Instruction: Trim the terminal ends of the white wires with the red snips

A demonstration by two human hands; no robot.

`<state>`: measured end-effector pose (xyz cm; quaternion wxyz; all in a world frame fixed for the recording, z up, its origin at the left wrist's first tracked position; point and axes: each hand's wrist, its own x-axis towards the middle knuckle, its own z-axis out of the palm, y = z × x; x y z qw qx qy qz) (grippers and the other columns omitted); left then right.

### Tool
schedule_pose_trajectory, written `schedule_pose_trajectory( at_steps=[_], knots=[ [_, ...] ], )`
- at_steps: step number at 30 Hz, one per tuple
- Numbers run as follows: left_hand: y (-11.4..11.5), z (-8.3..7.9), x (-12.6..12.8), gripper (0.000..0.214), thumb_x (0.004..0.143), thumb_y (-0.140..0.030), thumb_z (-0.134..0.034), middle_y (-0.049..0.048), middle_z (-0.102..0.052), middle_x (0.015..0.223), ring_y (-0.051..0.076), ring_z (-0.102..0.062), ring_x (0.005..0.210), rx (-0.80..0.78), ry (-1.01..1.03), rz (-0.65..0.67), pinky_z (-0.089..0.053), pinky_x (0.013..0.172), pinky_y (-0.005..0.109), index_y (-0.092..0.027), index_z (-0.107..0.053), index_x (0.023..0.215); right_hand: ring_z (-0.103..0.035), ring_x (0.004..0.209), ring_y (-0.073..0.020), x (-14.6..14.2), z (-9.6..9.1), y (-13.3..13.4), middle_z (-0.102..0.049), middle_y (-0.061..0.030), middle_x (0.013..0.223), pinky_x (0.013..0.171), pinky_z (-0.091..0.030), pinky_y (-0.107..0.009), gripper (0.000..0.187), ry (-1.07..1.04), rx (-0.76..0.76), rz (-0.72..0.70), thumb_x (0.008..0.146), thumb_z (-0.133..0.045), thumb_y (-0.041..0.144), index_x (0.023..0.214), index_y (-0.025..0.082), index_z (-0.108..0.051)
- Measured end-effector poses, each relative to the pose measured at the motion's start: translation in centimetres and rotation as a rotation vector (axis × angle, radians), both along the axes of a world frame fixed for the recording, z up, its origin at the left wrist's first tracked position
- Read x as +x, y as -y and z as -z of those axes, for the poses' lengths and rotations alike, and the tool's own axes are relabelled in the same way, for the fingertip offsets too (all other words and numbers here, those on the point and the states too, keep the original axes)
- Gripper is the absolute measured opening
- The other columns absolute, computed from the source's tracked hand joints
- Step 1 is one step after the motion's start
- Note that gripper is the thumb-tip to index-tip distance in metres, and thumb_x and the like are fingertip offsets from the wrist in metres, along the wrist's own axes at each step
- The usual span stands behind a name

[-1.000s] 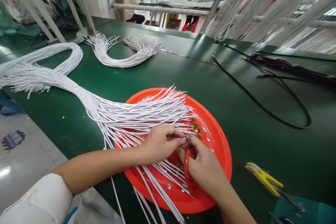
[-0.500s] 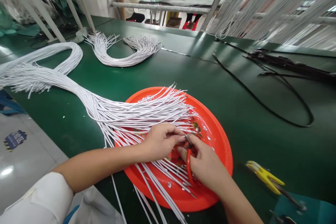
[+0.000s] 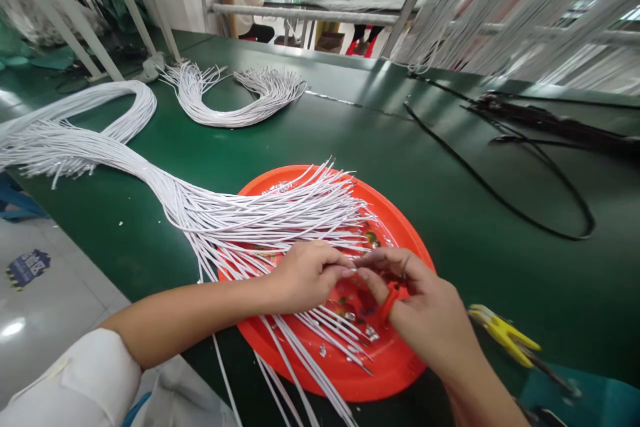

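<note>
A thick bundle of thin white wires [image 3: 240,220] fans out over an orange round tray [image 3: 400,360] on the green bench. My left hand [image 3: 307,277] pinches one wire end over the tray. My right hand [image 3: 425,307] is closed round small red-handled cutters [image 3: 389,303], with its fingertips meeting the left hand's fingertips at the wire end. Small cut bits [image 3: 371,332] lie in the tray under the hands.
A yellow-handled tool [image 3: 505,335] lies right of the tray. Black cables [image 3: 505,200] loop across the right of the green bench [image 3: 450,213]. More white wire bundles [image 3: 240,103] lie at the back left and hang at the top right. Other people sit at a far table.
My right hand has turned and shifted right, so the red cutters now lie in the palm instead of pointing at the wire. My left hand stays pinching the wire.
</note>
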<state>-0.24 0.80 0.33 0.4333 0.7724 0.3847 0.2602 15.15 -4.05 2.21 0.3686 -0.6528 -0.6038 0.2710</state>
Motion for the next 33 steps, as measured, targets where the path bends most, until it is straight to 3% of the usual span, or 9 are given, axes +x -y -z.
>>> schedule_pose_trajectory(
  at_steps=[3,7,10,13,16,20,26,30,33],
  knots=[
    [0.0,0.3,0.0,0.020,0.082,-0.020,-0.050,0.0015,-0.068,0.074,0.012,-0.058,0.067,-0.016,-0.052,0.021,-0.043,0.064,0.022,-0.018,-0.069,0.085,-0.058,0.065,-0.0173,0.8,0.5,0.1,-0.065,-0.0026,0.076,0.062,-0.044,-0.029,0.012,0.300,0.065,-0.081,0.077,-0.050,0.026,0.084,0.024,-0.059],
    [0.0,0.3,-0.1,0.021,0.080,-0.019,-0.049,0.0011,-0.069,0.075,0.012,-0.059,0.066,-0.055,-0.085,0.011,-0.042,0.061,0.021,-0.017,-0.069,0.087,-0.058,0.062,-0.0190,1.6,0.9,0.4,-0.066,-0.0060,0.073,0.057,-0.038,-0.028,0.035,0.729,0.210,-0.241,0.066,-0.046,0.012,0.095,0.023,-0.063],
    [0.0,0.0,-0.2,0.020,0.077,-0.015,-0.048,0.0003,-0.068,0.073,0.012,-0.058,0.066,-0.039,-0.154,0.071,-0.041,0.061,0.021,-0.017,-0.068,0.080,-0.054,0.054,-0.0176,1.6,1.0,0.5,-0.060,-0.0029,0.057,0.051,-0.031,-0.026,0.040,0.879,0.265,-0.326,0.063,-0.045,0.009,0.096,0.023,-0.062],
    [0.0,-0.3,-0.4,0.020,0.075,-0.010,-0.048,0.0015,-0.068,0.080,0.014,-0.059,0.074,0.013,-0.246,0.163,-0.043,0.066,0.022,-0.017,-0.066,0.082,-0.051,0.049,-0.0175,1.3,1.2,0.5,-0.054,-0.0007,0.050,0.048,-0.027,-0.026,0.033,0.894,0.248,-0.381,0.063,-0.044,0.009,0.091,0.021,-0.059],
    [0.0,-0.3,-0.5,0.024,0.076,-0.007,-0.045,0.0055,-0.067,0.088,0.018,-0.059,0.084,0.115,-0.329,0.251,-0.044,0.074,0.026,-0.015,-0.064,0.088,-0.053,0.049,-0.0176,1.1,1.4,0.1,-0.056,-0.0007,0.053,0.046,-0.027,-0.025,0.025,0.786,0.096,-0.414,0.065,-0.042,0.010,0.084,0.020,-0.054],
    [0.0,-0.2,-0.5,0.020,0.082,-0.012,-0.044,0.0076,-0.065,0.086,0.020,-0.059,0.085,0.179,-0.340,0.294,-0.045,0.077,0.029,-0.013,-0.063,0.090,-0.056,0.058,-0.0176,1.2,1.2,-0.4,-0.060,-0.0024,0.066,0.050,-0.035,-0.025,0.016,0.487,-0.192,-0.393,0.071,-0.041,0.014,0.082,0.021,-0.048],
    [-0.1,-0.2,-0.5,0.018,0.085,-0.016,-0.046,0.0063,-0.065,0.086,0.017,-0.059,0.084,0.242,-0.241,0.346,-0.044,0.079,0.026,-0.014,-0.064,0.089,-0.052,0.064,-0.0141,2.0,0.9,-0.7,-0.054,0.0008,0.071,0.060,-0.044,-0.026,0.002,-0.007,-0.297,-0.408,0.079,-0.046,0.023,0.078,0.023,-0.045],
    [-0.2,-0.4,-0.6,0.018,0.085,-0.014,-0.045,0.0062,-0.066,0.085,0.014,-0.059,0.083,0.272,-0.094,0.329,-0.044,0.080,0.025,-0.014,-0.063,0.086,-0.049,0.063,-0.0118,2.5,0.9,-0.8,-0.049,0.0027,0.068,0.059,-0.046,-0.024,0.019,-0.344,-0.325,-0.328,0.072,-0.063,0.030,0.073,0.022,-0.046],
    [-0.2,-0.6,-0.5,0.016,0.082,-0.011,-0.048,0.0049,-0.066,0.081,0.013,-0.059,0.079,0.185,0.023,0.279,-0.044,0.078,0.024,-0.014,-0.064,0.082,-0.049,0.058,-0.0108,2.4,1.0,-0.9,-0.052,0.0033,0.064,0.055,-0.045,-0.024,0.032,-0.603,-0.387,-0.272,0.064,-0.073,0.032,0.070,0.022,-0.043]
  ],
)
